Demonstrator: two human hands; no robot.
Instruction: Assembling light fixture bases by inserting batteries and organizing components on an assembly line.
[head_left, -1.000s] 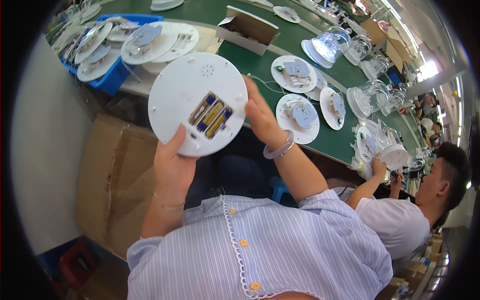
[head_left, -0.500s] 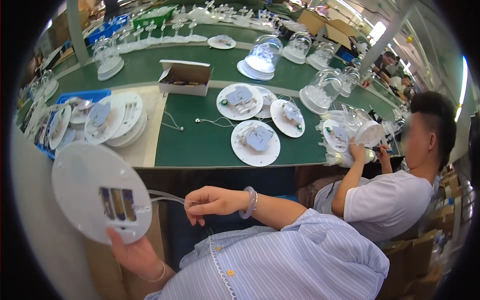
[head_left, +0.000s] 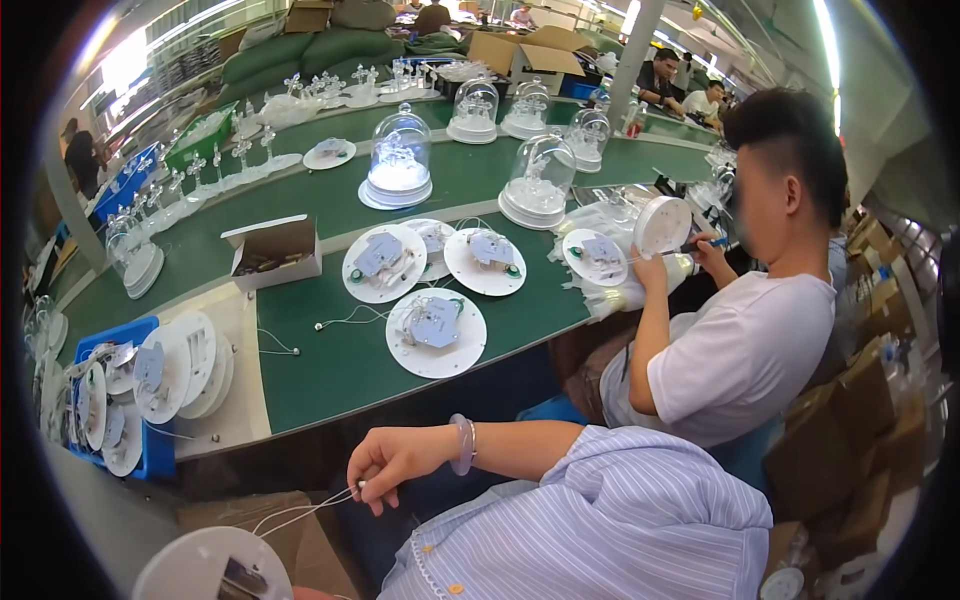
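Note:
A white round base (head_left: 185, 560) with a battery compartment is partly cut off by the lower left edge. Just a sliver of my left hand (head_left: 314, 593) shows at its rim, holding it; the fingers are mostly out of view. Two thin white wires (head_left: 300, 512) run from the base to my right hand (head_left: 390, 463), which pinches their ends between thumb and fingers. A bracelet circles my right wrist. Beyond it, on the green table (head_left: 330, 375), lie several similar white bases (head_left: 437, 333) with grey plates and loose wires.
A blue crate (head_left: 160, 450) of bases stands at the left. An open small box (head_left: 275, 255) holds batteries. Behind are a lit glass dome (head_left: 400, 160) and several unlit ones. At the right a co-worker (head_left: 730, 300) handles a white base (head_left: 662, 225) and a blue tool.
The view has turned up and rightward. The base in my left hand has dropped to the lower left edge. My right hand now pinches the wire ends.

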